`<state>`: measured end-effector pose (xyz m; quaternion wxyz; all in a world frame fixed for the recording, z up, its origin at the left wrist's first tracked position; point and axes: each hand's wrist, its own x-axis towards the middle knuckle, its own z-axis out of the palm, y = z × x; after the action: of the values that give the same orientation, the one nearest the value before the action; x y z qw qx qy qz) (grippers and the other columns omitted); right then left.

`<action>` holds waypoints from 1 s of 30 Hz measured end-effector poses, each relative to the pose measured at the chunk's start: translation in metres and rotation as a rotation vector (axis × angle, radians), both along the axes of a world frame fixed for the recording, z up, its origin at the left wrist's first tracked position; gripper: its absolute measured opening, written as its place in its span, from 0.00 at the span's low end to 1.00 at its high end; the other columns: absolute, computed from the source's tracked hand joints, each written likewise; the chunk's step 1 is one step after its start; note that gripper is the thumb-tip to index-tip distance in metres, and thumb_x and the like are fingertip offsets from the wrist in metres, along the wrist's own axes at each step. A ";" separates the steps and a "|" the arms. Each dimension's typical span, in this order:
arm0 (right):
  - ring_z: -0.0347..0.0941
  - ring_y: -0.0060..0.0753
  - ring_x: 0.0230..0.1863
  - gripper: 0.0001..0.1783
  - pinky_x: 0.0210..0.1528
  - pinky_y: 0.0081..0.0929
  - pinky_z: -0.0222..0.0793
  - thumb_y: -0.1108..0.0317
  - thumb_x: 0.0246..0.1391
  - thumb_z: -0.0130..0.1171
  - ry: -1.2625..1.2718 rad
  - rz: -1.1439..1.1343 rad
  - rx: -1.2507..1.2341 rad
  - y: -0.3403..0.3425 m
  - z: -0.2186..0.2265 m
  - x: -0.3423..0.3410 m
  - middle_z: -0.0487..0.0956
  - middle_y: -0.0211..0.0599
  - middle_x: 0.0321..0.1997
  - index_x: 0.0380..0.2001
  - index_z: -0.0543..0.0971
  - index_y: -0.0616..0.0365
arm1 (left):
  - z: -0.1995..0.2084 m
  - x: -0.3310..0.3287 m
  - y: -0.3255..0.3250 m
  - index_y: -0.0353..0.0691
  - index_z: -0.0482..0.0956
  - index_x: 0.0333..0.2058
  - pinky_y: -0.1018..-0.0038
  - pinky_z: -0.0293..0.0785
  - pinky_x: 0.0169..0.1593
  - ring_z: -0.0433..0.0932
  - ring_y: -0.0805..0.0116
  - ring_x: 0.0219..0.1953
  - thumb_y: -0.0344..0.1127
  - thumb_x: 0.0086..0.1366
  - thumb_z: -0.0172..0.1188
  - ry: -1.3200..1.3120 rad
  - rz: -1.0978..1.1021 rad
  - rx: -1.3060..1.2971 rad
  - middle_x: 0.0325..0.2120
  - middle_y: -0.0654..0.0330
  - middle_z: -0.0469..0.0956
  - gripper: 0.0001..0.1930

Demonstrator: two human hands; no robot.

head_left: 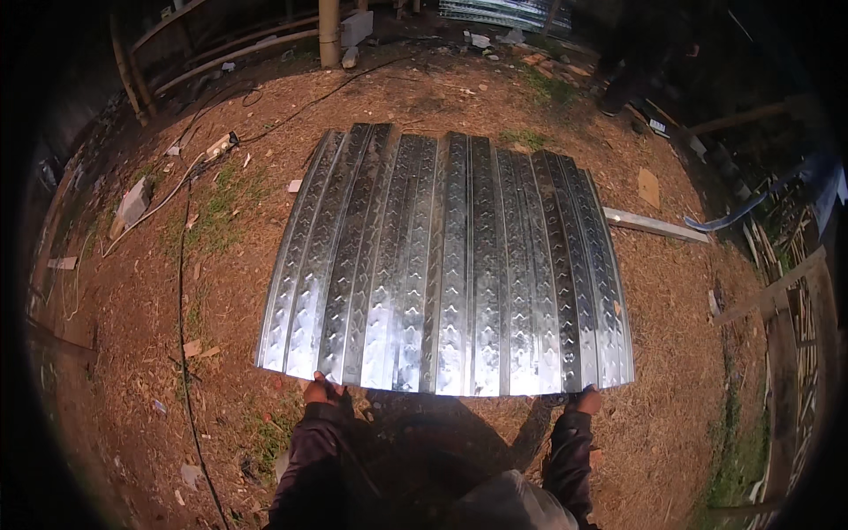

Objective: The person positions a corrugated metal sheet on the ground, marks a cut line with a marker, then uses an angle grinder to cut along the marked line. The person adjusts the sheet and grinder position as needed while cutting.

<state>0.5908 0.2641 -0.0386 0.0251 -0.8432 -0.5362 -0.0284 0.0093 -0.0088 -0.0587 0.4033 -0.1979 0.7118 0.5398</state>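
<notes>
A shiny corrugated metal sheet (455, 274) with ridges and small embossed marks spans the middle of the view. Its near edge is between my two hands. My left hand (322, 389) grips that edge toward its left end, fingers curled around the metal. Toward the right end, my right hand (585, 401) is closed on the same edge. The fingertips under the sheet are hidden. Dark sleeves cover both forearms, and my shadow falls on the ground just below the sheet.
A dark cable (183, 336) runs along the ground at left, near a power strip (219, 147). A pale wooden beam (655, 224) pokes out right of the sheet. Bamboo posts (329, 35) stand at the back. A person in dark clothes (638, 62) is at far right.
</notes>
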 end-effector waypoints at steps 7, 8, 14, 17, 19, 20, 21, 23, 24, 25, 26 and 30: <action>0.77 0.50 0.43 0.21 0.42 0.44 0.73 0.60 0.60 0.44 1.000 -0.356 0.492 0.050 0.002 -0.015 0.80 0.57 0.39 0.38 0.77 0.70 | -0.073 -0.014 -0.013 0.35 0.74 0.43 0.67 0.78 0.43 0.77 0.64 0.39 0.48 0.74 0.43 0.470 -0.365 0.061 0.37 0.58 0.78 0.20; 0.77 0.51 0.43 0.24 0.44 0.43 0.72 0.58 0.60 0.43 0.713 -0.288 0.288 0.062 -0.003 -0.011 0.80 0.57 0.40 0.39 0.78 0.71 | -0.074 -0.012 -0.008 0.36 0.73 0.45 0.67 0.77 0.45 0.77 0.65 0.41 0.47 0.74 0.43 0.154 -0.023 0.275 0.39 0.58 0.78 0.19; 0.76 0.60 0.48 0.26 0.54 0.49 0.68 0.55 0.63 0.35 0.232 -0.140 -0.156 0.088 -0.103 0.022 0.80 0.54 0.45 0.43 0.78 0.65 | -0.050 -0.006 0.010 0.36 0.72 0.46 0.68 0.78 0.44 0.76 0.66 0.40 0.45 0.74 0.44 0.250 -0.277 0.080 0.37 0.59 0.76 0.17; 0.75 0.61 0.49 0.28 0.54 0.49 0.67 0.53 0.63 0.34 0.627 -0.295 0.088 0.074 -0.135 0.035 0.79 0.57 0.46 0.45 0.76 0.65 | -0.037 -0.006 0.012 0.34 0.73 0.43 0.71 0.78 0.41 0.74 0.68 0.36 0.47 0.74 0.42 0.135 -0.070 0.144 0.33 0.59 0.75 0.20; 0.74 0.63 0.49 0.28 0.54 0.50 0.67 0.53 0.63 0.35 0.578 -0.271 0.069 0.066 -0.135 0.035 0.79 0.60 0.45 0.46 0.75 0.66 | -0.031 -0.004 0.014 0.31 0.73 0.42 0.72 0.79 0.40 0.73 0.68 0.32 0.47 0.74 0.41 0.336 -0.317 0.001 0.30 0.59 0.74 0.22; 0.74 0.63 0.49 0.28 0.54 0.50 0.67 0.53 0.63 0.35 0.503 -0.272 0.030 0.063 -0.130 0.033 0.79 0.60 0.45 0.47 0.75 0.66 | -0.027 -0.003 0.013 0.31 0.73 0.42 0.72 0.79 0.39 0.73 0.68 0.30 0.48 0.74 0.41 0.492 -0.532 -0.114 0.28 0.59 0.73 0.22; 0.73 0.64 0.49 0.28 0.55 0.51 0.66 0.54 0.63 0.35 0.432 -0.274 -0.008 0.062 -0.124 0.025 0.79 0.61 0.44 0.47 0.75 0.66 | -0.025 -0.001 0.014 0.29 0.73 0.42 0.72 0.79 0.38 0.73 0.67 0.28 0.47 0.74 0.41 0.459 -0.468 -0.163 0.26 0.59 0.73 0.22; 0.77 0.59 0.43 0.22 0.47 0.50 0.71 0.58 0.63 0.39 0.214 -0.081 -0.060 0.065 -0.104 0.014 0.81 0.57 0.41 0.42 0.77 0.63 | -0.018 0.003 0.012 0.27 0.73 0.41 0.71 0.79 0.35 0.72 0.66 0.24 0.46 0.74 0.42 0.394 -0.253 -0.048 0.22 0.58 0.72 0.23; 0.78 0.57 0.41 0.20 0.44 0.49 0.73 0.59 0.63 0.40 0.127 -0.034 -0.106 0.065 -0.095 0.009 0.81 0.55 0.40 0.40 0.77 0.62 | -0.016 0.006 0.012 0.27 0.73 0.41 0.71 0.78 0.34 0.72 0.66 0.24 0.46 0.74 0.42 0.262 -0.125 -0.022 0.22 0.57 0.72 0.22; 0.80 0.55 0.39 0.18 0.42 0.49 0.74 0.60 0.63 0.42 0.035 0.009 -0.157 0.062 -0.085 0.006 0.82 0.53 0.38 0.39 0.78 0.61 | -0.012 0.009 0.008 0.27 0.73 0.39 0.71 0.76 0.32 0.72 0.66 0.23 0.46 0.74 0.42 0.343 -0.235 0.034 0.21 0.58 0.72 0.23; 0.77 0.63 0.39 0.32 0.43 0.52 0.71 0.52 0.62 0.33 0.231 -0.030 -0.005 0.055 -0.071 0.011 0.80 0.60 0.35 0.29 0.81 0.69 | -0.009 0.011 0.008 0.27 0.73 0.37 0.71 0.75 0.30 0.71 0.66 0.23 0.47 0.74 0.42 0.530 -0.428 -0.034 0.20 0.58 0.72 0.23; 0.81 0.48 0.37 0.15 0.39 0.43 0.76 0.56 0.59 0.49 -0.002 -0.001 -0.239 0.049 -0.034 -0.003 0.83 0.42 0.36 0.37 0.79 0.53 | 0.007 0.017 0.015 0.32 0.72 0.36 0.68 0.74 0.30 0.73 0.65 0.24 0.49 0.73 0.43 0.520 -0.650 -0.275 0.21 0.60 0.72 0.22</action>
<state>0.5880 0.3130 -0.0729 -0.0761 -0.8405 -0.5353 0.0346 0.0263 0.0058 -0.0522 0.3295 0.1271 0.8802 0.3171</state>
